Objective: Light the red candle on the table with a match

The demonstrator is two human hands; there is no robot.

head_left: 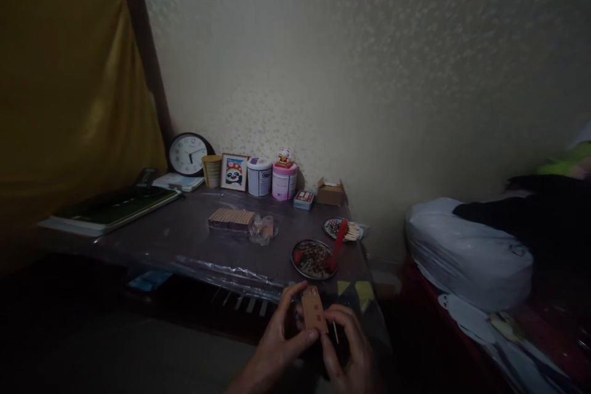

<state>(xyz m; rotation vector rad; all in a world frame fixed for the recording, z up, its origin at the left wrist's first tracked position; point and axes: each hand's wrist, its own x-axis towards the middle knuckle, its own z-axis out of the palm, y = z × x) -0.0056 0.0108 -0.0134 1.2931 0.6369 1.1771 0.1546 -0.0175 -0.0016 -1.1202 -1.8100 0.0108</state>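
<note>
While both hands (282,340) clamp a tan box (314,313) (reddish marks showing) | thin stick (335,332) shows at the right

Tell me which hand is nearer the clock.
Left. The left hand is at the small box's left side, nearer the person than the clock and right of it; the right hand is at the box's right side, farther off.

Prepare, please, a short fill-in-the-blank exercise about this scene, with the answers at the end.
1. The left hand holds a small box; a thin stick is by the ____ hand.
2. The figurine stands on the ____ tin.
3. The frame holds a picture of a ____.
4. The spoon is coloured ____.

Answers: right; pink; panda; red.
</note>
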